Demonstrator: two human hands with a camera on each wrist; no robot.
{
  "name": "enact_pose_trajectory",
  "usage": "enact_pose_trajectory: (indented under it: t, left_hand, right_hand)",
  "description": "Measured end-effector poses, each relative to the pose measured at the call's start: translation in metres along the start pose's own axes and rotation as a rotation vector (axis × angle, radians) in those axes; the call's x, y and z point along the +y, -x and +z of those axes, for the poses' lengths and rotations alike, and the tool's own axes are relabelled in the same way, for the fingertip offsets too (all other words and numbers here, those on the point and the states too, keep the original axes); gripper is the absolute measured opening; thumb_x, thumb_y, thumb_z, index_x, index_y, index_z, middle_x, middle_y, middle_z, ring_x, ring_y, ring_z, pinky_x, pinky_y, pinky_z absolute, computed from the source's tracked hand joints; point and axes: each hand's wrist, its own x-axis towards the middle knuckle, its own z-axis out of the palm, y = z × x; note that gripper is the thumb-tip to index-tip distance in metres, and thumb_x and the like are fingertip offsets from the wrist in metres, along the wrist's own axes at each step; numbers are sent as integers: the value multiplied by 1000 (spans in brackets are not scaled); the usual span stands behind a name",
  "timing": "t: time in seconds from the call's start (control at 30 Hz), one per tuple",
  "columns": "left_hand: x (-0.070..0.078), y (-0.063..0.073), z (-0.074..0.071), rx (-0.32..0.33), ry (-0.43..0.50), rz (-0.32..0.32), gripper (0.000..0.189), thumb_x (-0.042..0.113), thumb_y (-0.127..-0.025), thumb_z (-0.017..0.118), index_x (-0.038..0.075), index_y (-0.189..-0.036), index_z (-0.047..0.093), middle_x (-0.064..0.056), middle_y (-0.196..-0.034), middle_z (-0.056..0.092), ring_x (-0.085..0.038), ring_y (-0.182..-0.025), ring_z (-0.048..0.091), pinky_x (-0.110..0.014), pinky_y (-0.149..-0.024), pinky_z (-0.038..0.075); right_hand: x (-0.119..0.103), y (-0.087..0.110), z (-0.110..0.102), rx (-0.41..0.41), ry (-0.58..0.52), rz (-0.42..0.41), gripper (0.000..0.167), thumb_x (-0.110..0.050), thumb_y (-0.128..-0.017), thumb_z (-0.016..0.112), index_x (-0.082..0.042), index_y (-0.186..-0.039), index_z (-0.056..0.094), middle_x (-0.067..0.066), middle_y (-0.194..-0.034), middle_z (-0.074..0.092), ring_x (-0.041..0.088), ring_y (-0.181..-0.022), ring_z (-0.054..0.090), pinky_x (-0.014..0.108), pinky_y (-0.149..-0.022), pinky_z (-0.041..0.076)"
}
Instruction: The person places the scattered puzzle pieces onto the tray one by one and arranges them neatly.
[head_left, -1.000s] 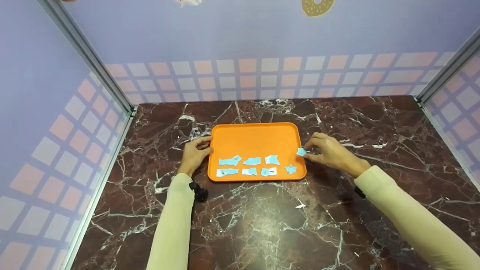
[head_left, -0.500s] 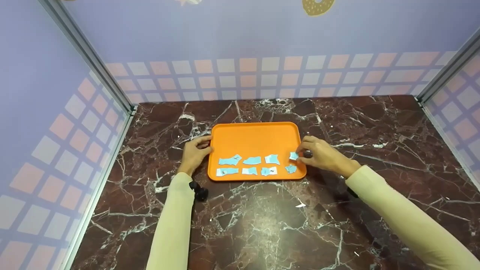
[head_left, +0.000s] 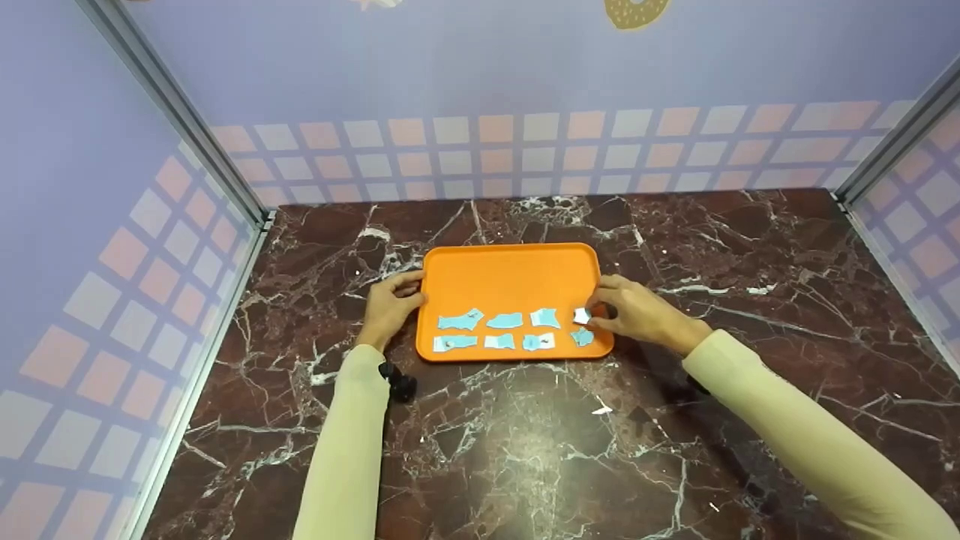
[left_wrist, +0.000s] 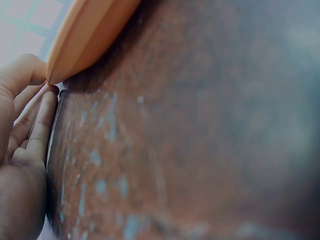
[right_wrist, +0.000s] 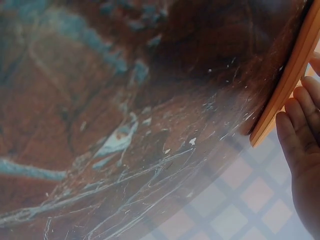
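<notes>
In the head view, an orange tray (head_left: 510, 277) lies on the marbled table. Several torn scraps of light-blue and white paper (head_left: 505, 321) are spread in two rows along its near half. My left hand (head_left: 388, 306) holds the tray's left rim; the left wrist view shows thumb and fingers meeting at the tray edge. My right hand (head_left: 637, 309) reaches over the right rim and pinches a small paper scrap (head_left: 582, 316) at its fingertips. Just below that piece lies another blue scrap (head_left: 582, 337). In the right wrist view the fingertips are hidden behind the rim.
Purple walls with a pink and white checked band (head_left: 495, 161) enclose the table (head_left: 487, 450) at the back and sides. A small white fragment (head_left: 602, 410) shows on the tabletop in front of the tray's right corner.
From beyond the right rim, my right hand has moved left with the paper scrap, over the tray, to just above the lower right scrap. The left hand has kept its place.
</notes>
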Motion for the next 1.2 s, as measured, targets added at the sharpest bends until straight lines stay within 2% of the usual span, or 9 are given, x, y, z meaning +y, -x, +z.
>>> enact_pose_trajectory:
  t: [0.23, 0.67, 0.9, 1.2]
  left_hand:
    - [0, 0, 0, 1, -4, -3, 43, -7, -89, 74, -2, -131, 74, -19, -131, 71, -31, -116, 66, -24, -93, 54]
    - [-1, 2, -1, -15, -9, -2, 43, -6, -90, 75, -2, -132, 73, -19, -135, 69, -32, -119, 65, -30, -98, 54]
    - [-1, 1, 0, -13, -9, -1, 43, -6, -89, 75, -1, -131, 74, -19, -134, 69, -32, -118, 66, -27, -95, 55]
    - [-5, 1, -4, 16, -24, 24, 43, -3, -87, 77, -1, -130, 75, -18, -129, 72, -30, -113, 68, -25, -93, 56]
  right_hand:
    - [0, -1, 1, -4, 14, -1, 18, -8, -86, 89, -1, -98, 77, 10, -102, 66, 32, -99, 64, 48, -84, 58]
    - [-3, 1, 1, -36, 22, 24, 22, -11, -89, 87, 0, -106, 79, 12, -105, 65, 31, -97, 61, 47, -82, 56]
    - [-3, 2, 0, -41, -11, 83, 24, -17, -91, 87, -1, -107, 79, 11, -108, 66, 30, -101, 62, 48, -88, 56]
    - [2, 4, -9, 38, -11, 91, 23, -14, -90, 87, 2, -104, 79, 11, -104, 67, 33, -100, 64, 51, -90, 57]
